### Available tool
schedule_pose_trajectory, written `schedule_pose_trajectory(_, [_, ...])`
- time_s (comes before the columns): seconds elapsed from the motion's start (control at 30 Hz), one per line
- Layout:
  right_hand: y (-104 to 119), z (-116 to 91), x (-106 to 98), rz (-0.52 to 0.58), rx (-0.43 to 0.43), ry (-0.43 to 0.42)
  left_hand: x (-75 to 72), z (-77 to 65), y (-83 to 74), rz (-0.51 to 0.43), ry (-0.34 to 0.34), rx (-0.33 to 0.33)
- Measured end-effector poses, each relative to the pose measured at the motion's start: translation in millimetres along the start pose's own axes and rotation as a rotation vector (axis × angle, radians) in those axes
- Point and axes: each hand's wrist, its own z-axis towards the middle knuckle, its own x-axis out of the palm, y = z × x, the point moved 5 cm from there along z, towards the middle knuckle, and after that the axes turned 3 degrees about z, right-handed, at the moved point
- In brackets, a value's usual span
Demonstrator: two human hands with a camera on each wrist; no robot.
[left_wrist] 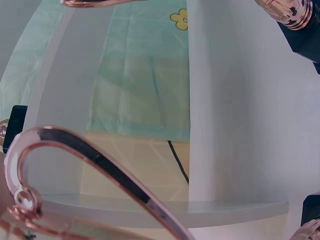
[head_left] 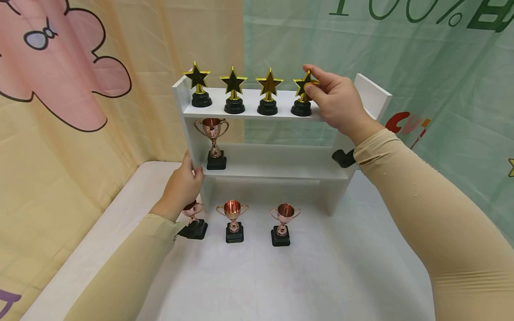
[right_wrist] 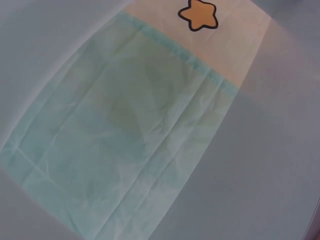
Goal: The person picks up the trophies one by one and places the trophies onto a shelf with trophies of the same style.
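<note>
My right hand (head_left: 341, 100) pinches the rightmost gold star trophy (head_left: 300, 107) between thumb and index finger. Its black base is on the top board of a white shelf (head_left: 277, 168). Left of it stand more star trophies (head_left: 267, 107) in a row. My left hand (head_left: 180, 189) grips the shelf's left side, thumb at the front edge. Just below that hand, partly hidden, is a rose-gold cup trophy (head_left: 195, 228); a curved rose-gold handle (left_wrist: 95, 150) looms in the left wrist view. Only shelf boards and curtain appear in the right wrist view.
Another cup trophy (head_left: 216, 159) occupies the left end of the middle board. Two small cup trophies, one near the centre (head_left: 234, 232) and one farther right (head_left: 280, 235), stand on the white table (head_left: 321, 272) before the shelf. A printed curtain (head_left: 144, 89) hangs behind.
</note>
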Motion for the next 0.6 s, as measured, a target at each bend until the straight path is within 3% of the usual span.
schedule_pose_trajectory(0.6, [0.9,-1.2,0.8,0.019,0.017,-0.007,0.7,0.8,1.1,-0.006,-0.002,0.0])
